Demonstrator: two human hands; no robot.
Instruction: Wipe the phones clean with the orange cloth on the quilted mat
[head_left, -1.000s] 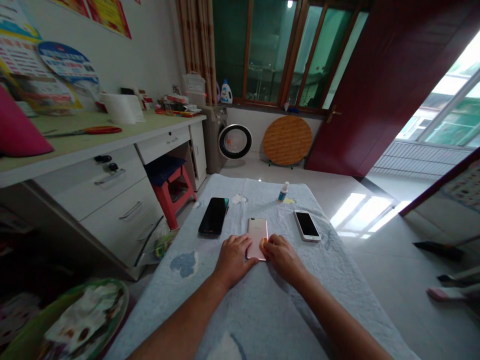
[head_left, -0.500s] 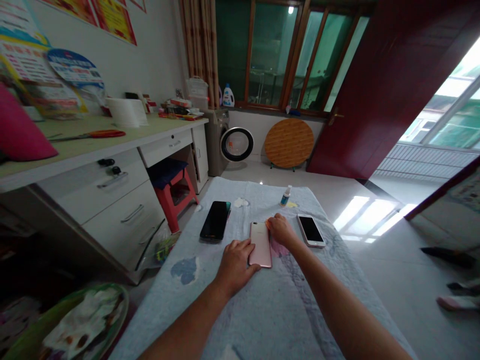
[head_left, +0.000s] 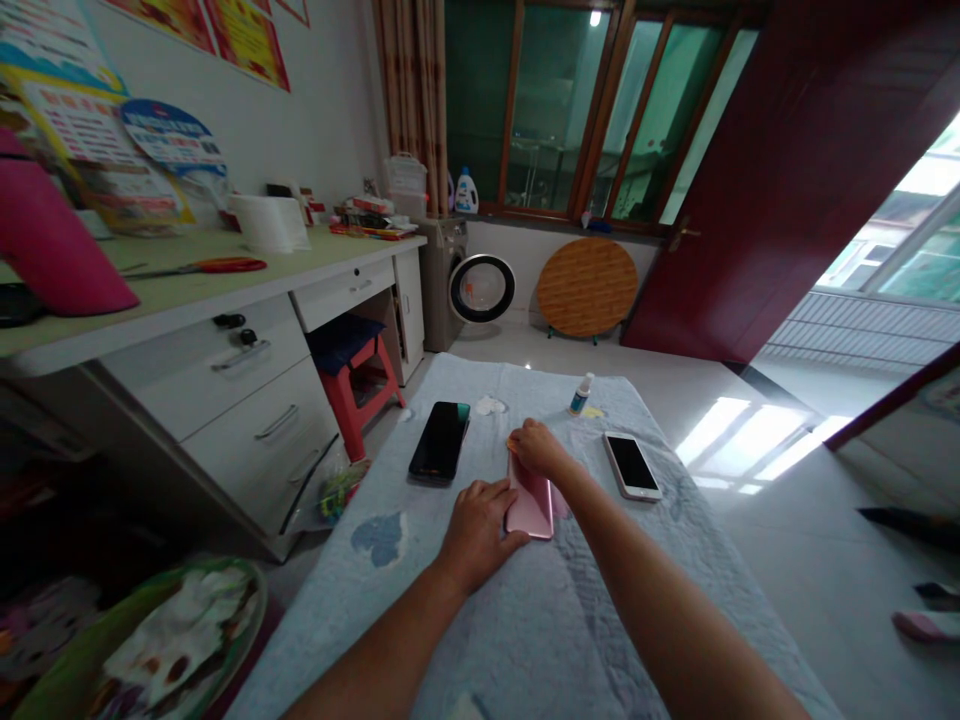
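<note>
A pink smartphone point(head_left: 531, 508) lies face down on the blue cloth cover point(head_left: 525, 640) in front of me. My left hand point(head_left: 480, 525) grips its lower left part, fingers along the side edge and thumb at the bottom corner. Over the phone's top end is my right hand point(head_left: 538, 448), closed on a small orange piece point(head_left: 512, 443), perhaps a cloth; most of it is hidden by the fingers. To the left rests a black smartphone point(head_left: 440, 441), screen up. On the right is a white smartphone point(head_left: 632, 466) with a dark screen.
A small spray bottle point(head_left: 580, 395) stands near the far edge of the covered table. Left of it are a desk point(head_left: 187, 400) with drawers and a red stool point(head_left: 367, 395). A basin point(head_left: 251, 610) sits low at the left, and a washing machine point(head_left: 442, 290) has its door open.
My right hand has moved left with the orange piece, from the phone's top right corner across to its top left. The left hand keeps its hold, and the view has shifted slightly.
</note>
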